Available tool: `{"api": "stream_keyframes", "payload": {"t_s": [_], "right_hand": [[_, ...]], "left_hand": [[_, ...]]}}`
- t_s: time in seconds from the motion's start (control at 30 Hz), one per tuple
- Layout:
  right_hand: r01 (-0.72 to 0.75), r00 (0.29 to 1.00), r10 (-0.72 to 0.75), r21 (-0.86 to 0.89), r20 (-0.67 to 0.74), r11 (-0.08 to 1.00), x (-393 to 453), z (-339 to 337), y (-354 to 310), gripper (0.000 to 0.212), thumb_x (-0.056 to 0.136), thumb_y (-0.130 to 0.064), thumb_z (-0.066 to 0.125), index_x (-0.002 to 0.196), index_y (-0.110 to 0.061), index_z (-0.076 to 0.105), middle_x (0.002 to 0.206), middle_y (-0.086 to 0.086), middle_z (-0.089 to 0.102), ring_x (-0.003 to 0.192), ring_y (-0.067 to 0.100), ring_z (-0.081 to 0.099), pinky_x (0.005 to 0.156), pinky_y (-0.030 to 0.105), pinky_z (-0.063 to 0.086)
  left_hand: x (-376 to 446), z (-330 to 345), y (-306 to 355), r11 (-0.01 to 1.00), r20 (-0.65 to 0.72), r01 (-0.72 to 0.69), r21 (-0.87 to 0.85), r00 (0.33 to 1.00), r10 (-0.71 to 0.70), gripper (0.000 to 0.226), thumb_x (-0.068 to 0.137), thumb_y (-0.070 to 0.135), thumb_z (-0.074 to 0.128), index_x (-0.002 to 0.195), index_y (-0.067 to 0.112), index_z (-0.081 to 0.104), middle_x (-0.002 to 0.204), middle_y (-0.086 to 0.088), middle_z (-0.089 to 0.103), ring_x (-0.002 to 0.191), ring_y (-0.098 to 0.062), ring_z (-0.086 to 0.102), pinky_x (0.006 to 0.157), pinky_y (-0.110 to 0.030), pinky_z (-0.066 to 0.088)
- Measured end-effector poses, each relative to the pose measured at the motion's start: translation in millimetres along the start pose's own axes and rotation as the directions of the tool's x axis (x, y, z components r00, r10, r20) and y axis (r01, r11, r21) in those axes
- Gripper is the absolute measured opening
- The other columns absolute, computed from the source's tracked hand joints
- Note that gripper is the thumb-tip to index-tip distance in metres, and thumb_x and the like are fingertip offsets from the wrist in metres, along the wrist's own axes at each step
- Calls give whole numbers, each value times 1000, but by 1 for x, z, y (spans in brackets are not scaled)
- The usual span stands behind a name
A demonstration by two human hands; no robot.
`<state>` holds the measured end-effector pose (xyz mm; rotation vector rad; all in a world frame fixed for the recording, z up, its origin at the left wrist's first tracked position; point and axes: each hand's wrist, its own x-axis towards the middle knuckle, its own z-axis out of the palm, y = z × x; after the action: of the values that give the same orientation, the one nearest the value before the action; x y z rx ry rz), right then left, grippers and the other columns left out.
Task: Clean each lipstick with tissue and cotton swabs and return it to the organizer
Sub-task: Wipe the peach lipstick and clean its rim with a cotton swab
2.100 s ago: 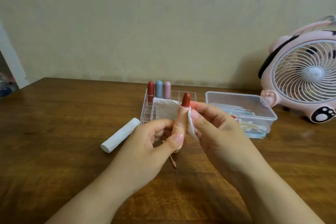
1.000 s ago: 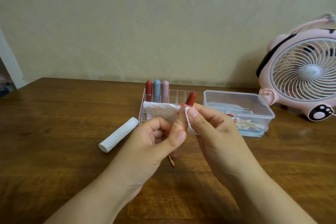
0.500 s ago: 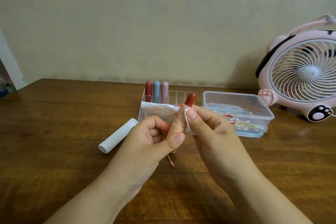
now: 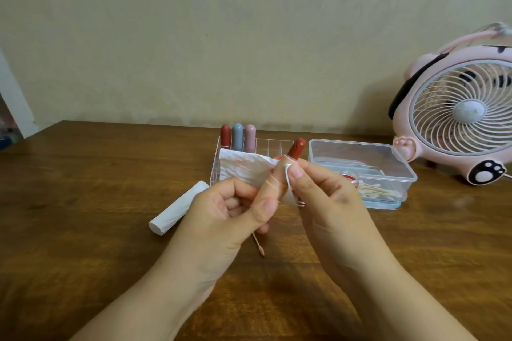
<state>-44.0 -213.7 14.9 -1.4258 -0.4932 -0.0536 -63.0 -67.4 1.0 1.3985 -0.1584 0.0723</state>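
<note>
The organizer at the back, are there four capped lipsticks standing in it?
No, the organizer holds three capped lipsticks in its back left corner.

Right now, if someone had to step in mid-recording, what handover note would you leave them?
Left hand: grips the open lipstick by its pink tube, red bullet extended and tilted right.
Right hand: its fingers pinch the tissue against the tube just below the bullet.
Organizer: three capped lipsticks stand in its back left slots; other slots seen look empty.
A used cotton swab lies on the table; fresh ones are in the clear box. A white roll lies to the left.
Done: wiping under way.
Left: finish, cap (cap not visible), return to the organizer.
</note>
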Motion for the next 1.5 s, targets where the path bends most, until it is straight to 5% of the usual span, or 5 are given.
{"api": "stream_keyframes", "payload": {"t_s": [0.2, 0.53, 0.73, 1.23, 1.5], "right_hand": [[5, 1000, -5, 77, -1, 997, -4, 7, -10, 23, 89, -28, 54, 81, -17, 71, 62, 12, 59, 52, 26, 49, 47, 27, 47], [40, 998, -41, -22, -41, 999, 0, 3, -1, 27, 84, -26, 54, 95, -7, 70, 88, 5, 71, 90, 18, 65, 83, 26, 51], [-7, 999, 10, 64, -49, 998, -6, 8, -12, 21, 81, -25, 54, 87, -13, 71, 70, 11, 63, 60, 23, 55, 50, 25, 52], [26, 996, -33, -88, -77, 996, -4, 6, -6, 21, 88, -23, 58, 94, -7, 70, 86, 17, 67, 76, 13, 60, 67, 19, 51], [10, 996, -15, -54, -89, 999, -4, 10, -5, 19, 87, -18, 55, 95, -8, 70, 92, 16, 68, 75, 18, 63, 63, 18, 51]], "left_hand": [[-4, 6, 4, 935, 214, 255, -245, 955, -204, 38, 84, 40, 58, 94, 4, 64, 71, -18, 60, 57, -24, 58, 61, -32, 51], [-2, 3, 4, 986, 29, 52, -157, 998, -48, 15, 62, 25, 74, 74, 17, 74, 70, -7, 65, 64, -17, 58, 70, -32, 52], [-3, 3, 4, 922, 206, 269, -277, 954, -217, 36, 83, 40, 62, 92, 6, 68, 71, -16, 59, 58, -21, 58, 62, -34, 52], [-4, 5, 5, 950, 128, 181, -255, 980, -152, 27, 78, 35, 65, 78, 9, 74, 75, -16, 65, 66, -23, 64, 64, -30, 56], [-2, 4, 7, 988, -78, -132, -81, 989, 126, 20, 53, 13, 83, 67, 24, 72, 74, -4, 71, 67, -14, 66, 59, -21, 54]]}}
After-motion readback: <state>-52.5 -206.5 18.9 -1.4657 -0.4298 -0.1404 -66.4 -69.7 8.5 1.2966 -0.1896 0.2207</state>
